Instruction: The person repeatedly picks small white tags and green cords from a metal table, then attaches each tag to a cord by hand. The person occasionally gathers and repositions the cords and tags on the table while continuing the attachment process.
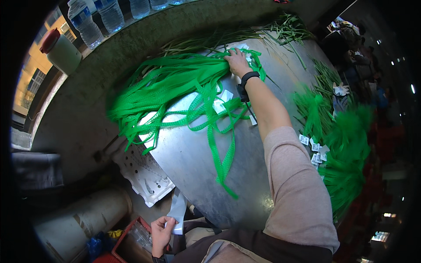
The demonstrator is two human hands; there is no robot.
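Note:
My left hand (161, 234), low in front of my body, pinches a pale strip of label tape (177, 210) that hangs over the table's near edge. My right arm reaches across the metal table. At its far side my right hand (238, 62) closes on the gathered end of a pile of green mesh sleeves (175, 83); exactly what lies under the fingers is hidden. Loose sleeves trail from the pile toward me. White labels (224, 100) lie among the sleeves near my right wrist, which wears a black band with a cable.
Green stalks (287, 28) lie along the table's (250, 162) back. At the right are more netting with white tags (315, 151) and a glove (340, 89). Water bottles (109, 17) and a jug (61, 55) stand on the ledge. A red crate (127, 234) sits below left.

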